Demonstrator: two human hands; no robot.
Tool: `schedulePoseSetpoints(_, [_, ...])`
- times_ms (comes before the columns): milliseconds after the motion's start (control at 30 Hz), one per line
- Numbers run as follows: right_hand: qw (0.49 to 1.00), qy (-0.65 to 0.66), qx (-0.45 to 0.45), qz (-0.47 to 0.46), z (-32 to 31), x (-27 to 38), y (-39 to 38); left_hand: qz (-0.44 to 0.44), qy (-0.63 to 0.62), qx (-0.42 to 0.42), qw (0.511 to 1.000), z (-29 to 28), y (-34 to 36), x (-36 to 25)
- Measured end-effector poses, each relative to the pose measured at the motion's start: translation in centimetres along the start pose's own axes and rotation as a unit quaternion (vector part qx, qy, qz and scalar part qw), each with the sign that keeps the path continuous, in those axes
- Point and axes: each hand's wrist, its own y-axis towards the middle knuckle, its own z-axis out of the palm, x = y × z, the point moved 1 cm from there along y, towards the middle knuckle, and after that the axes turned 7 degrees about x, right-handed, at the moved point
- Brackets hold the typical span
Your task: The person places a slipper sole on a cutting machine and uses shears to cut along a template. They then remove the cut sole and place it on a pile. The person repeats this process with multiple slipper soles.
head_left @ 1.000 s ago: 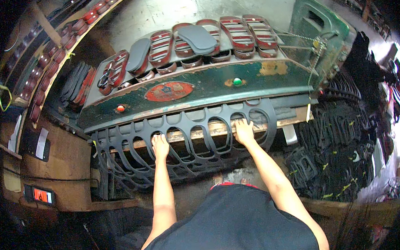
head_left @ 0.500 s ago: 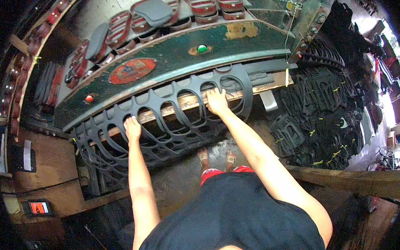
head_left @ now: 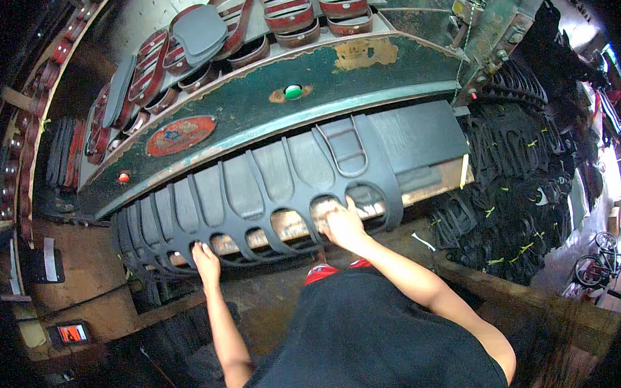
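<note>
A dark grey sheet [head_left: 243, 187] with rows of sole-shaped cut-outs lies across the bed of a green machine and hangs over its near edge. My left hand [head_left: 206, 261] pinches a strip between the holes at the hanging part. Farther right, my right hand [head_left: 343, 226] is closed around another strip, with its thumb up at a hole. Its other fingers are partly hidden by the sheet. On the sheet's right part, close to the machine's beam, rests a sole-shaped metal cutting die [head_left: 344, 147] with crossbars.
The green beam [head_left: 249, 102] carries a green button [head_left: 292, 91] and a red button [head_left: 123, 177]. Several red cutting dies [head_left: 289, 14] and grey sole pieces [head_left: 199, 32] sit on top. Cut-out black scrap [head_left: 510, 183] is heaped at right. A small screen [head_left: 72, 334] stands at lower left.
Both hands have come toward me, drawing the grey sheet out from under the beam. More of the sheet and the whole cutting die now show. The view has shifted slightly.
</note>
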Motion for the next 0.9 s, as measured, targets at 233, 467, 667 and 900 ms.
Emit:
schedulePoseSetpoints(233, [0.966, -0.099, -0.204, -0.124, -6.1, -6.3, -1.7, -0.111, -0.339, -0.152, 0.922, 1.8, -9.2, -15.3])
schedulePoseSetpoints(467, [0.971, 0.076, -0.136, -0.182, -7.4, -9.0, -2.3, 0.071, -0.354, 0.097, 0.927, 9.2, -9.2, -26.6])
schedulePoseSetpoints(667, [0.582, 0.796, -0.145, 0.081, -12.9, -13.6, -4.2, 0.062, -0.256, 0.043, 0.964, 9.3, -10.4, -27.9])
schedulePoseSetpoints(900, [0.38, 0.919, -0.083, -0.067, -7.4, -13.6, -6.0, 0.205, -0.376, 0.253, 0.868, 2.1, -9.6, -36.8])
